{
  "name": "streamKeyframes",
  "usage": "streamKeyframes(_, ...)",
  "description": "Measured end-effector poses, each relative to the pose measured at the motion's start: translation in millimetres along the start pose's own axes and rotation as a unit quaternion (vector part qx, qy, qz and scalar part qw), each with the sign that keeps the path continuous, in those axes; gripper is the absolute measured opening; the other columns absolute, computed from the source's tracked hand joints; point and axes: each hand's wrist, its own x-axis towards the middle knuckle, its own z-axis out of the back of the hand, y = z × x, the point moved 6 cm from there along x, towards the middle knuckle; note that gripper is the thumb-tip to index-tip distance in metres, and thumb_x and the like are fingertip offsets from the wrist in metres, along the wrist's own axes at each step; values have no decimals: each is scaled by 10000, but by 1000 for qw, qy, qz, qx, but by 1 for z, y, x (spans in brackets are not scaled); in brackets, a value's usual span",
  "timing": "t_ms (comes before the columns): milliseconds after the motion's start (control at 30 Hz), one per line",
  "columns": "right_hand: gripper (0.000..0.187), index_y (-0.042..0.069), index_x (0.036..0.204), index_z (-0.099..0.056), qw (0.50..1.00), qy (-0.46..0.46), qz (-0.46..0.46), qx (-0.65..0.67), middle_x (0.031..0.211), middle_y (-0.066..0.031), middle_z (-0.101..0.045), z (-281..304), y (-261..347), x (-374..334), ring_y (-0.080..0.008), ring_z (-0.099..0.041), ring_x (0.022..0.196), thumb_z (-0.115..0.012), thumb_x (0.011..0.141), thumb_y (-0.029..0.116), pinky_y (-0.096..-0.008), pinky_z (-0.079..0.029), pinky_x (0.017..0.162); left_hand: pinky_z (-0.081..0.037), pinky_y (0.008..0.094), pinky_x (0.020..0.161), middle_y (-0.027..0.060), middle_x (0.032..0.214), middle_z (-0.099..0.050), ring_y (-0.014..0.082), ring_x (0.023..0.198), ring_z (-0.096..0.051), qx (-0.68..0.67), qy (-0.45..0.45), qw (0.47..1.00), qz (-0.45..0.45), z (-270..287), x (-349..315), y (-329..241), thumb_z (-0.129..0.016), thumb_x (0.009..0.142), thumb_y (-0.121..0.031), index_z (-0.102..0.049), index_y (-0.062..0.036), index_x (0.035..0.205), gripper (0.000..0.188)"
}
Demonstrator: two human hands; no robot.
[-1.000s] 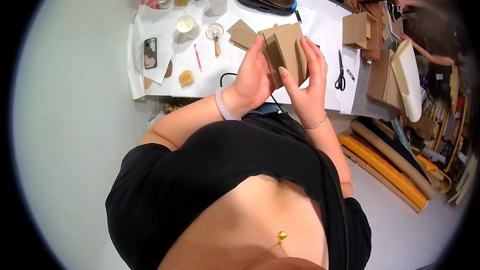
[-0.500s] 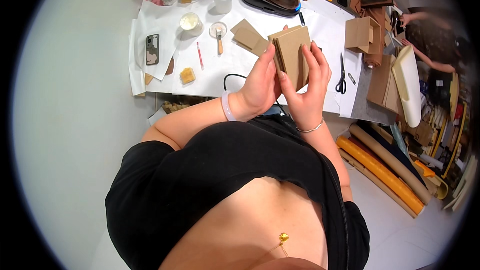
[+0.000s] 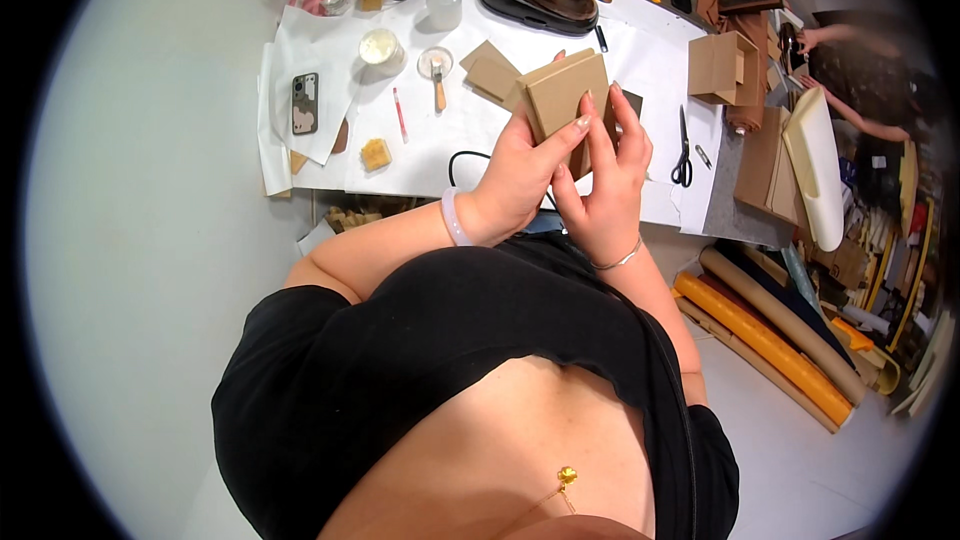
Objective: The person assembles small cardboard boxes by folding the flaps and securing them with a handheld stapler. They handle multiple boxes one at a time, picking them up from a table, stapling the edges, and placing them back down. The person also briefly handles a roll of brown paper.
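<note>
Over the table's front part I hold up a tan, flat, folded wallet-like piece [image 3: 563,95] with layered edges; whether it is leather or card I cannot tell. My left hand [image 3: 515,180] grips its lower left side, the thumb lying across the front and the other fingers mostly hidden behind. On the lower right, my right hand [image 3: 612,175] bears on it, with fingertips pressed to the face and the thumb near the lower edge. Flat tan pieces [image 3: 490,72] lie on the table just beyond it.
Around my hands on the white-covered table [image 3: 320,165] are a phone [image 3: 305,103], a yellow sponge block [image 3: 375,154], a red pen [image 3: 400,115], a brush [image 3: 438,90] on a dish, a white jar [image 3: 381,50] and black scissors [image 3: 683,150]. Another person's arm [image 3: 860,118] shows at far right.
The piece has shifted slightly left and turned, showing less of its layered side. My left thumb has moved from its edge onto its front. The blue light on the black-brown device is no longer visible.
</note>
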Motion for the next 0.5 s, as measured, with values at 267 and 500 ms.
streamKeyframes(267, 557, 78, 1361, -595, 1000, -3, 18, 17, 1486, -245, -395, 11, 12, -6, -376, -431, 1321, -658, 810, 119, -465, -338, 1078, -433, 326, 1082, 85, 1470, -452, 173, 1312, -488, 119, 44, 990, -65, 7, -12, -17, -557, 1020, -103, -281, -78, 1558, 605)
streamKeyframes(500, 533, 93, 1299, -644, 997, -30, 68, 25, 1485, -222, -412, 22, 16, -17, -375, -428, 1349, -676, 769, 48, -531, -309, 1122, -400, 397, 1131, 189, 1510, -443, 284, 1417, -414, 308, 187, 909, -211, 8, -22, -39, -551, 980, 10, -350, -37, 1512, 571)
